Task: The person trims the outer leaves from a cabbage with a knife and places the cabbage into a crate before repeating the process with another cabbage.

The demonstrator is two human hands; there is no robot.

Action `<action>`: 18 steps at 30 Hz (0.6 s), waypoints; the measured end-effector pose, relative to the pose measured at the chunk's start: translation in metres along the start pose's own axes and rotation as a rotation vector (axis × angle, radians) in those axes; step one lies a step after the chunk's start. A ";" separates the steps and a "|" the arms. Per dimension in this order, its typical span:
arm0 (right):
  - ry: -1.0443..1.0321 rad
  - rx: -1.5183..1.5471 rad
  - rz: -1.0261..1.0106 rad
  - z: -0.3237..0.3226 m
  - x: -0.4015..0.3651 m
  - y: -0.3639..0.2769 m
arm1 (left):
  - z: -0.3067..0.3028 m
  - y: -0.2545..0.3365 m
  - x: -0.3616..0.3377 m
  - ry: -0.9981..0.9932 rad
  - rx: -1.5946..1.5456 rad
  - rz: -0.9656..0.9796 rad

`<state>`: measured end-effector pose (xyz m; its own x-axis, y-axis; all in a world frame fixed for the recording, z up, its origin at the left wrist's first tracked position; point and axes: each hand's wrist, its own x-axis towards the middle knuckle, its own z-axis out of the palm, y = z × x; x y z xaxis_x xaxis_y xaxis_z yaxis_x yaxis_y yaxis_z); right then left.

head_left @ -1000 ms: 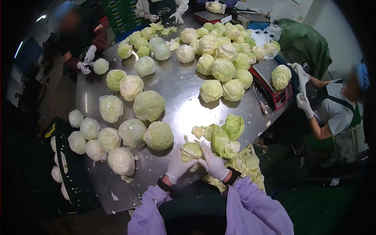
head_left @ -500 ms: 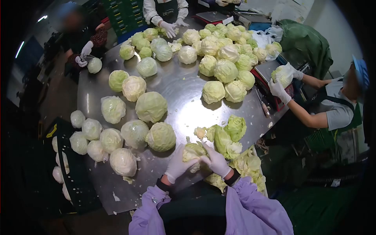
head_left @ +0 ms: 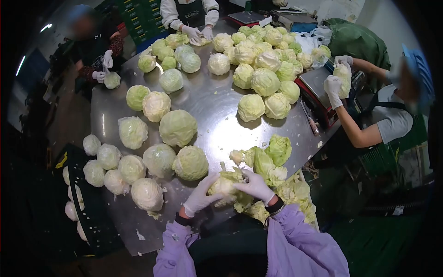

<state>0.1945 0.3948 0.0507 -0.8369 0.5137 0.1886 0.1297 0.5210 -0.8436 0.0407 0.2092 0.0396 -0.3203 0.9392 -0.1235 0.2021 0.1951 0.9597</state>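
A pale green cabbage (head_left: 223, 187) with loose outer leaves is held between my two white-gloved hands at the table's near edge. My left hand (head_left: 201, 196) cups its left side. On the other side my right hand (head_left: 256, 186) grips the top right, where a leaf hangs away from the head. Torn green leaves (head_left: 263, 162) and a small cut stump (head_left: 236, 156) lie just beyond my right hand. A large cabbage (head_left: 190, 163) rests on the metal just past my left hand.
Plastic-wrapped cabbages (head_left: 147, 194) stand on the steel table (head_left: 212, 101) at left. Unwrapped ones (head_left: 265, 82) are heaped at the far right. A knife (head_left: 313, 123) lies near the right edge, beside a scale (head_left: 316, 84). A co-worker (head_left: 387, 106) holds a cabbage there; two more people work opposite.
My hands have spread slightly around the cabbage, and a leaf at its right now hangs farther out. The co-worker at right has lifted and turned a cabbage over the scale.
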 end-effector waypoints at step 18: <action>-0.035 -0.101 0.047 0.004 0.016 -0.004 | 0.039 0.011 -0.053 0.448 0.478 -0.057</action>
<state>0.1789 0.3981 0.0550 -0.8468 0.5156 0.1308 0.2206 0.5640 -0.7957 0.0958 0.1731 0.0474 -0.6761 0.7354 0.0454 0.5296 0.4422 0.7239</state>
